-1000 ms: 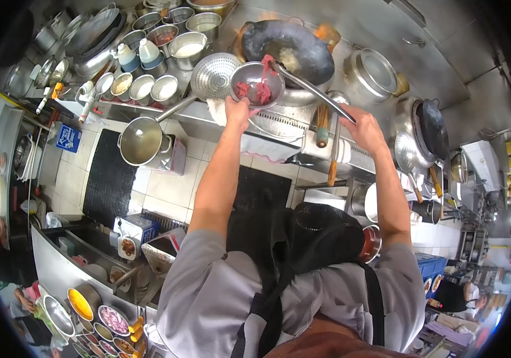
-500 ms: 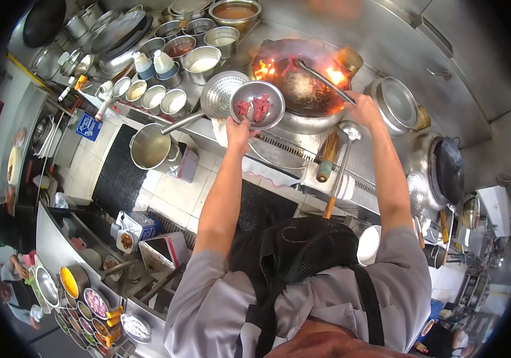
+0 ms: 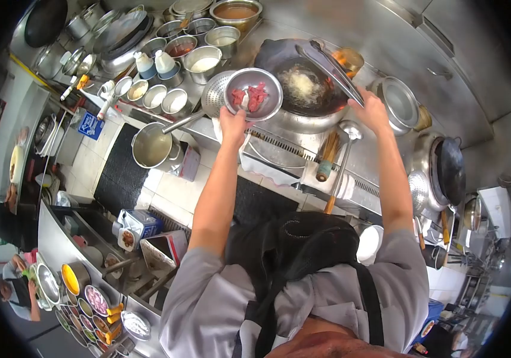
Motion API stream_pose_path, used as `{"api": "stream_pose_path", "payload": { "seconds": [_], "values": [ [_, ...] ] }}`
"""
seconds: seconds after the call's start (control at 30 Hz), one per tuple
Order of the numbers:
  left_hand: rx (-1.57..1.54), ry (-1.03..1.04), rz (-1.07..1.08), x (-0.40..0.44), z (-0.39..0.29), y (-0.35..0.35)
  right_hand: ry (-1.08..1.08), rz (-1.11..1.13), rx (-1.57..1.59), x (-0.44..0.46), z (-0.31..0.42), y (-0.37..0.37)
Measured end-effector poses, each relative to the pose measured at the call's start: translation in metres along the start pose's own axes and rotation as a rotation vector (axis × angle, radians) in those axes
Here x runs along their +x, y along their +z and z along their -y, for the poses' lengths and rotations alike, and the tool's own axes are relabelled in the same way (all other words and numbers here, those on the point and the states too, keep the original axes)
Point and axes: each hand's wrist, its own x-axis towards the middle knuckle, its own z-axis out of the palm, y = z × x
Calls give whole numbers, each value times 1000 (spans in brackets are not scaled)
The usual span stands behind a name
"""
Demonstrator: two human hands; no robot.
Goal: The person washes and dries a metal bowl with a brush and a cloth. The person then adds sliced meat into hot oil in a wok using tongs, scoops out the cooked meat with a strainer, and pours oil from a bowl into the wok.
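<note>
My left hand (image 3: 234,124) grips the near rim of a small steel bowl (image 3: 271,82), which holds pieces of raw red meat (image 3: 258,95). Partly behind the bowl is a perforated strainer (image 3: 210,98) with a long handle. In my right hand (image 3: 371,111) are long metal tongs (image 3: 340,77), their arms apart at the far end and reaching over the wok. Pale, frothy contents (image 3: 302,85) fill the middle of the dark wok (image 3: 282,106). Whether the tongs touch anything in the wok, I cannot tell.
A ladle (image 3: 351,132) and a bamboo brush (image 3: 328,156) lie at the stove's front edge. Several seasoning pots stand back left, near two squeeze bottles (image 3: 166,63). A pot (image 3: 150,146) is below the strainer handle. Low flame (image 3: 345,58) shows behind the wok.
The large flames in the wok have died down, baring its pale contents. The tongs' arms have spread and risen toward the back. My left hand and the bowl have shifted slightly left and up.
</note>
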Motion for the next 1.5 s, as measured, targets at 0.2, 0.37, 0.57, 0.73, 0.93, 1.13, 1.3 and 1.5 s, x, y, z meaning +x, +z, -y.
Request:
{"api": "stream_pose_path", "payload": {
  "seconds": [0.2,0.37,0.57,0.73,0.93,1.13,1.3,1.5],
  "values": [
    [62,40,71,9,6,-1,-326,210,104,-72,51,-46],
    [154,105,137,6,13,3,-251,261,-203,-105,86,-23],
    [91,-2,98,15,30,15,-218,210,-45,-115,58,-41],
    [-11,-102,67,17,39,20,-71,149,7,-103,17,-56],
    [-24,-89,13,16,56,5,27,279,-174,-47,-36,11],
    [-103,-53,-11,7,29,-9,162,117,-149,-16,-50,53],
    [-64,-34,-7,8,16,-34,168,-65,-77,-42,-38,31],
    [-7,-73,42,-15,24,-104,-28,96,169,-129,19,-33]
  ]
}}
